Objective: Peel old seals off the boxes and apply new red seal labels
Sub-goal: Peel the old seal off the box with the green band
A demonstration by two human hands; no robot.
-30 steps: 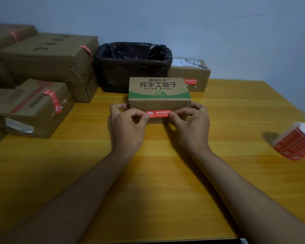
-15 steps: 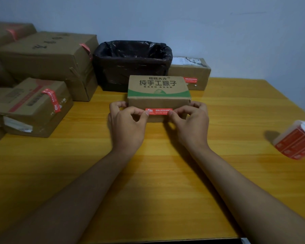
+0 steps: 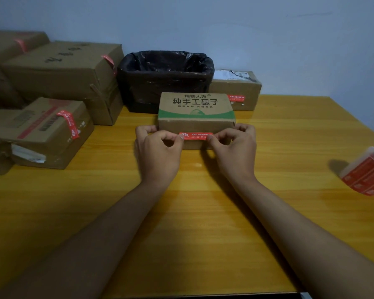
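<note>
Little has shifted since half a second ago: both hands stay at the small printed cardboard box [image 3: 196,111], centre of the glossy yellow wood-grain table [image 3: 203,212]. Left hand [image 3: 158,151] and right hand [image 3: 235,151] pinch the ends of the flat red rectangular seal label [image 3: 195,135] against its near face. Label roll [image 3: 365,171] lies at 3 o'clock; black-lined bin [image 3: 166,80] at 12.

A single wide-angle camera on the person's head looks forward and down across the desk [image 3: 289,212] toward the wall [image 3: 268,39] at its far edge. Both forearms reach in from the bottom of the frame, so the near desk sits close below the lens. The frame's sides bend outward.
</note>
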